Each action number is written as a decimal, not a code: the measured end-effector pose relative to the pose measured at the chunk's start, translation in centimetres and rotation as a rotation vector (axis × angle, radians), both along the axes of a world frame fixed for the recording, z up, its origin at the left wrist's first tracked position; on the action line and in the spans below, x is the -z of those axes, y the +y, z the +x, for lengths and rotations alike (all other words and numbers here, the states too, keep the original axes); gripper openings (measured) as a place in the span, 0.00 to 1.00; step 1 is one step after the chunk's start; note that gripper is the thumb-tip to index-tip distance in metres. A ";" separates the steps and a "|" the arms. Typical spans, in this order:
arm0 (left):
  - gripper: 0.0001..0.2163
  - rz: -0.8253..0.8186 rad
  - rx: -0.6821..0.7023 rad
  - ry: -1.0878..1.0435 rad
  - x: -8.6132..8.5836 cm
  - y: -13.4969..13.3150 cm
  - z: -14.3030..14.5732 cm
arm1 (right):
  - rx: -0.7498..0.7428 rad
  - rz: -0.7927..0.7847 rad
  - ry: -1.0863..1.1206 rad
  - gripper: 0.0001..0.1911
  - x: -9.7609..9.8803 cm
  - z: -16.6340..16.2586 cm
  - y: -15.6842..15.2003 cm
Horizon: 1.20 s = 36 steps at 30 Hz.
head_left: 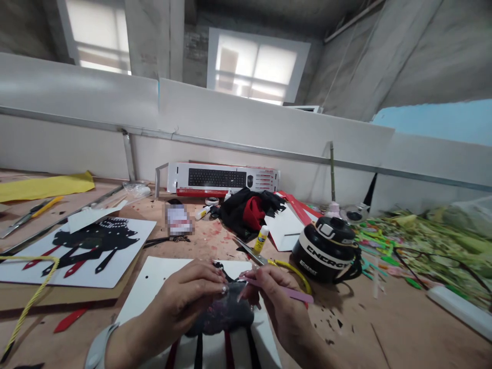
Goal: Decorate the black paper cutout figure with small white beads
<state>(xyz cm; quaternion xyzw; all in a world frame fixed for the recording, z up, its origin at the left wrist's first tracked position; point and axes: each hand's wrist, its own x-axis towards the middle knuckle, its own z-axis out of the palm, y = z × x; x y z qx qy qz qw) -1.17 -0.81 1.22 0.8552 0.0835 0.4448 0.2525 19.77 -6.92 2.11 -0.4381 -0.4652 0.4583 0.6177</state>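
Over a white sheet [144, 279], my left hand [198, 289] is closed, its fingertips pinching what looks like a small clear plastic bag [227, 305]. A white bead shows at those fingertips. My right hand [279, 302] grips a slim pink slotted tool [294, 293], its narrow tip close to the left fingers; the tool's exact kind is unclear. Under both hands lies a black cutout [200, 326] with red and black strips [229, 348] running toward me. Yellow-handled scissors [253, 252] and a glue stick [261, 239] are just beyond the right hand.
A black mug [326, 251] stands at right, before a heap of green scraps [415, 236]. A keyboard box [226, 179] leans at the back near black and red cloth [248, 210]. At left are a second decorated sheet [126, 251], yellow cord [38, 292] and a cutter [33, 215].
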 end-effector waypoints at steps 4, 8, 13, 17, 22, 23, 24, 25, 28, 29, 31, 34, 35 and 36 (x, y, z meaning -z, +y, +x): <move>0.16 0.033 -0.005 0.028 0.4 -0.1 0.0 | -0.037 -0.010 -0.022 0.17 0.3 -0.2 0.0; 0.16 0.032 -0.015 0.039 0.4 -0.2 0.0 | -0.062 -0.051 0.009 0.15 0.0 -0.4 0.0; 0.18 0.049 -0.028 0.049 0.2 -0.1 0.1 | -0.078 -0.079 0.019 0.14 -0.1 -0.6 -0.1; 0.16 0.070 -0.007 0.018 0.4 0.0 0.2 | -0.087 -0.084 0.017 0.14 -0.1 -0.6 -0.1; 0.15 0.067 0.008 0.006 0.6 0.0 0.3 | -0.103 -0.118 0.094 0.14 -0.2 -0.6 0.0; 0.15 0.059 0.015 0.006 0.6 0.0 0.3 | -0.107 -0.129 0.111 0.14 -0.2 -0.7 0.1; 0.16 0.053 0.020 0.004 0.5 0.0 0.4 | -0.114 -0.141 0.126 0.14 -0.3 -0.7 0.2; 0.16 0.049 0.024 0.000 0.5 0.0 0.4 | -0.119 -0.153 0.141 0.15 -0.3 -0.7 0.3; 0.17 0.049 0.039 -0.009 0.4 0.0 0.4 | -0.125 -0.170 0.168 0.15 -0.4 -0.7 0.4; 0.17 0.050 0.042 -0.010 0.4 0.0 0.4 | -0.126 -0.171 0.174 0.14 -0.4 -0.7 0.4; 0.17 0.049 0.046 -0.009 0.5 0.0 0.5 | -0.135 -0.174 0.187 0.13 -0.4 -0.7 0.5; 0.17 0.033 0.053 -0.012 0.5 0.0 0.5 | -0.145 -0.183 0.208 0.14 -0.3 -0.7 0.6; 0.17 0.025 0.055 -0.017 0.5 0.0 0.5 | -0.146 -0.187 0.216 0.15 -0.3 -0.8 0.6; 0.17 0.011 0.053 -0.018 0.5 0.0 0.5 | -0.152 -0.189 0.221 0.15 -0.3 -0.8 0.5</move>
